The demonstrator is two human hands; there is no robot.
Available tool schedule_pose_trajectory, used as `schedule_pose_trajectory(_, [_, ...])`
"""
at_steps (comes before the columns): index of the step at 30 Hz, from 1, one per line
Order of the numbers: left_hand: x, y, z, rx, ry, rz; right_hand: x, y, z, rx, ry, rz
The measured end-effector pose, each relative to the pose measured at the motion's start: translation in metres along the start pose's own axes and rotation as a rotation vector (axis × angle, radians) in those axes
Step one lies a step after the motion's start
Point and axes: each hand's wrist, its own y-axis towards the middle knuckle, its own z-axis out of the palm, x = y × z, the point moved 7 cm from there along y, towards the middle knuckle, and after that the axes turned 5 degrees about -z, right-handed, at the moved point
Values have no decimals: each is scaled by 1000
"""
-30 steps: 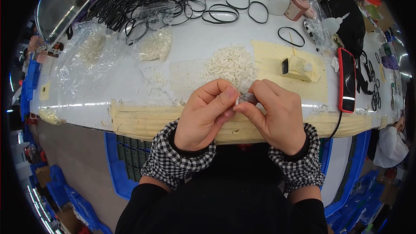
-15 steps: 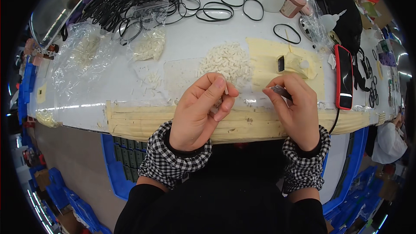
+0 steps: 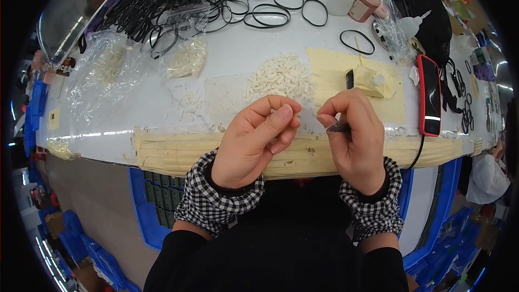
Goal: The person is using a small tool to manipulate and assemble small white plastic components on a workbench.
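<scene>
My left hand [image 3: 258, 143] is held over the table's front edge, thumb and index finger pinched together; what lies between them, if anything, is hidden. Close by on its right, my right hand [image 3: 357, 140] has curled fingers round a small shiny grey flat piece [image 3: 338, 126], its kind too small to make out. Just beyond both hands lies a heap of short white tube-like pieces [image 3: 281, 78]. A few more white pieces [image 3: 190, 99] are scattered left of it. A yellow-wrapped block [image 3: 373, 81] with a dark end sits on yellow paper behind my right hand.
Clear plastic bags of white pieces [image 3: 186, 62] lie on the left. Black rubber loops [image 3: 178, 0] cover the far side. At right are a red-cased phone [image 3: 430, 97] and a pink cup [image 3: 364, 5]. Yellow tape [image 3: 173, 151] lines the table edge, above blue crates [image 3: 143, 211].
My right hand has moved left, nearer my left hand, carrying the grey piece. The small white piece seen at my left fingertips is no longer visible.
</scene>
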Motion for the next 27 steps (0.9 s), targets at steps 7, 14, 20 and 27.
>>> schedule_pose_trajectory(7, [4,0,3,101,-10,-36,18,6,16,-152,77,-180])
schedule_pose_trajectory(14, [3,-1,-3,49,-63,13,25,10,9,-140,32,-165])
schedule_pose_trajectory(20, [2,-1,-2,16,-66,27,24,1,12,-184,-6,-302])
schedule_pose_trajectory(27, [-1,-2,0,41,-85,40,21,6,13,3,48,-180])
